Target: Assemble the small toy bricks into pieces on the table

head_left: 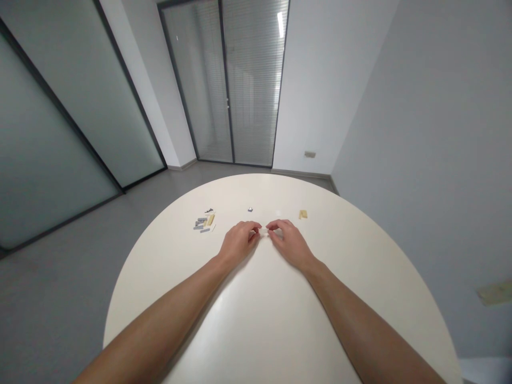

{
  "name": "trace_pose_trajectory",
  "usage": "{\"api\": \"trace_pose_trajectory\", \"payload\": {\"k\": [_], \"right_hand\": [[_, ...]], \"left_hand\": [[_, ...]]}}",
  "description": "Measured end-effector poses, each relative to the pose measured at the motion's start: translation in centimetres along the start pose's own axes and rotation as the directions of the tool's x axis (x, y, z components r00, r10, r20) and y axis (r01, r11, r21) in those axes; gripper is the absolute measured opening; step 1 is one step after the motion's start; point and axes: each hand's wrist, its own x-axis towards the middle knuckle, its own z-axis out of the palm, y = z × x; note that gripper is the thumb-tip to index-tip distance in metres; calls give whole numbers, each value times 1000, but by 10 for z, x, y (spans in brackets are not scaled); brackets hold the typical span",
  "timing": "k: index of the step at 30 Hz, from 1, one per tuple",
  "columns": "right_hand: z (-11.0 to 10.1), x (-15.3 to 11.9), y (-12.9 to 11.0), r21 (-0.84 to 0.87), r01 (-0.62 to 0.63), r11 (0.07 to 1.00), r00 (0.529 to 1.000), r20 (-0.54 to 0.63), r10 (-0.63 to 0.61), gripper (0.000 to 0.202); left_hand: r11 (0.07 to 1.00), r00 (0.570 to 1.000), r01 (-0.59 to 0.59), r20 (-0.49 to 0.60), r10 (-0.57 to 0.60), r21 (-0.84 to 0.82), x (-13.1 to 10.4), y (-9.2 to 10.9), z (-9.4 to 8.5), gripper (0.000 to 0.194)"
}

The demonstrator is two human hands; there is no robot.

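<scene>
Over the middle of the white round table (256,298), my left hand (240,238) and my right hand (288,241) face each other with a narrow gap between their fingertips. A small white piece (263,231) spans that gap, pinched at one end by each hand. Its exact shape is too small to make out. Beyond my hands lies a tiny dark-and-silver piece (250,209). To the left sits a loose group of small grey pieces (199,225), with tan pieces (210,220) among them. Off to the right are a few tan pieces (303,214).
Several tiny dark pieces (209,210) lie behind the grey group, near the table's far left. The table's curved far edge runs not far past the pieces. Behind it stand a glass door with blinds (252,96) and grey walls (440,133).
</scene>
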Motion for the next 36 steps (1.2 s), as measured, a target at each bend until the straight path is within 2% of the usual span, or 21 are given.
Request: {"api": "trace_pose_trajectory", "payload": {"k": [11,29,36], "right_hand": [[1,0,2,26,50,998,998,-36,-49,19],[0,0,1,9,62,998,996,-61,-62,16],[0,0,0,9,63,998,997,-44,-62,14]], "left_hand": [[999,996,-37,-86,36,-9,1,-3,3,21],[999,992,-45,-119,44,-11,-1,-2,2,22],[998,990,-53,-129,50,-26,-1,-3,3,31]]}}
